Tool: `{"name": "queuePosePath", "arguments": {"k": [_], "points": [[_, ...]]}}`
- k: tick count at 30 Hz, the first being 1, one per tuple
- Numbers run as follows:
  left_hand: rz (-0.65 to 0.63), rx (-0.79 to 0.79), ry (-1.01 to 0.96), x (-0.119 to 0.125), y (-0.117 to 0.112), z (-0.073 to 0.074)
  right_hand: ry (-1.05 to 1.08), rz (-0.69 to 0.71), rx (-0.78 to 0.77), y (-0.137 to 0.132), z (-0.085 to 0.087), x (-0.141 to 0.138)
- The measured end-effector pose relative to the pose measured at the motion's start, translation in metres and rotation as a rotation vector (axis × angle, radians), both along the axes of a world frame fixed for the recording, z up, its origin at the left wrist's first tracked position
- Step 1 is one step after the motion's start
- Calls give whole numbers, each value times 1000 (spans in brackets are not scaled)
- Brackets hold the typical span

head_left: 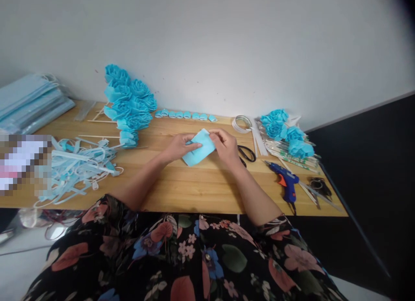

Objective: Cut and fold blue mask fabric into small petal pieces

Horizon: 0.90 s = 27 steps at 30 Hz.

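Note:
A light blue sheet of mask fabric (pixel 201 151) is held above the middle of the wooden table, tilted, between both hands. My left hand (pixel 180 147) grips its left side, thumb lying on top and fingers underneath. At the upper right corner, my right hand (pixel 225 144) pinches the sheet between thumb and fingers. Black-handled scissors (pixel 247 153) lie just right of my right hand, their blades hidden. Behind the hands, a row of small rolled blue pieces (pixel 187 115) runs along the wall.
Blue fabric roses (pixel 129 106) on sticks stand left, with cut mask strips (pixel 82 165) nearer me and stacked masks (pixel 30 98) behind. On the right are a tape roll (pixel 241 124), more blue roses (pixel 275 124), wrapped sticks (pixel 292 156) and a blue glue gun (pixel 285 179).

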<state>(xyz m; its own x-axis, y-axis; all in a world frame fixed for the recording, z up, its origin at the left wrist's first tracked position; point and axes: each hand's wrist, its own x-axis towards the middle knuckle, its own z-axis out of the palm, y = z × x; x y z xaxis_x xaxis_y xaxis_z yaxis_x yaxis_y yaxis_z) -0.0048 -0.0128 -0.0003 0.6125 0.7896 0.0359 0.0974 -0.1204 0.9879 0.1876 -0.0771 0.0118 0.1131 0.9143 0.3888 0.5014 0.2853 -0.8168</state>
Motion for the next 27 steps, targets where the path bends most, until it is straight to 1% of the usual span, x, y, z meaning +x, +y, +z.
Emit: {"name": "queuePosePath", "arguments": {"k": [3,6,8,10,14,16,18,20,22,24,26,27], "points": [[120,-147,-156,2,-1,3,212,97,-94,1,1,-2],[217,-205,-270,4,-1,3,245,181,-170,2,-2,-6],[251,-229,-317,6,-1,0,200,199,-214,2,-5,-10],[265,-236,-340,7,-1,-3,102,184,-240,3,-9,-13],[274,-245,-332,6,0,-6,-85,155,-301,2,-13,-20],[299,-219,-304,5,1,-7,-124,146,-331,1,-14,-23],[332,-147,-270,5,2,-7,-151,147,-355,1,-13,-24],[340,-69,-235,5,3,-7,-167,196,-398,0,-10,-22],[318,-19,-200,5,3,-6,-128,230,-429,1,-7,-15],[277,17,-159,5,1,-5,-4,193,-400,3,-2,-5],[229,65,-100,5,-1,-3,123,123,-312,5,2,4],[201,96,-68,5,-2,-3,154,106,-269,5,4,7]]}}
